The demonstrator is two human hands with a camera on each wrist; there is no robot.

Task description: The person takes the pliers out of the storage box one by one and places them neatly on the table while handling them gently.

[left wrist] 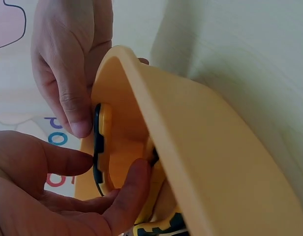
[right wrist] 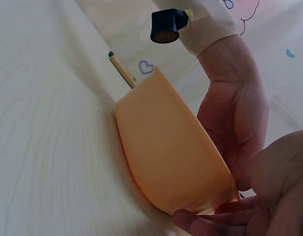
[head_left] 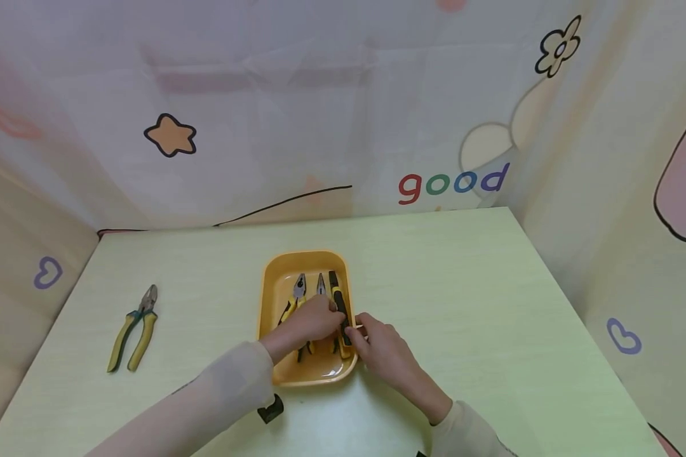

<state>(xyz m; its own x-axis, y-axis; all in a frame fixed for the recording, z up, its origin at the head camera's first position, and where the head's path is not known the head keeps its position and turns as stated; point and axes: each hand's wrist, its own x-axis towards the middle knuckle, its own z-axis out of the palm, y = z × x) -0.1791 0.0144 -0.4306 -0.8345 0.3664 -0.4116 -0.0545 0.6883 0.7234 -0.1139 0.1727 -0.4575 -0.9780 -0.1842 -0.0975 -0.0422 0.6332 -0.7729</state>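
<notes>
A yellow tray (head_left: 288, 255) stands mid-table and holds several hand tools. My left hand (head_left: 314, 319) reaches over it and pinches a long black-and-yellow tool (head_left: 336, 285), which looks like a utility knife, along the right wall. In the left wrist view the thumb lies on the black side of its handle (left wrist: 106, 137). My right hand (head_left: 385, 352) grips the tray's right edge, with fingers outside the wall (right wrist: 166, 142) and thumb at the rim. Combination pliers (head_left: 300, 289) and needle-nose pliers (head_left: 321, 285) lie beside the knife, partly hidden by my left hand.
Yellow-green handled pliers (head_left: 145, 313) lie on the table left of the tray, jaws pointing away. A printed curtain (head_left: 297, 127) hangs behind the pale green table (head_left: 446, 273) and along both sides. A black wrist device (head_left: 271, 409) shows by my left sleeve.
</notes>
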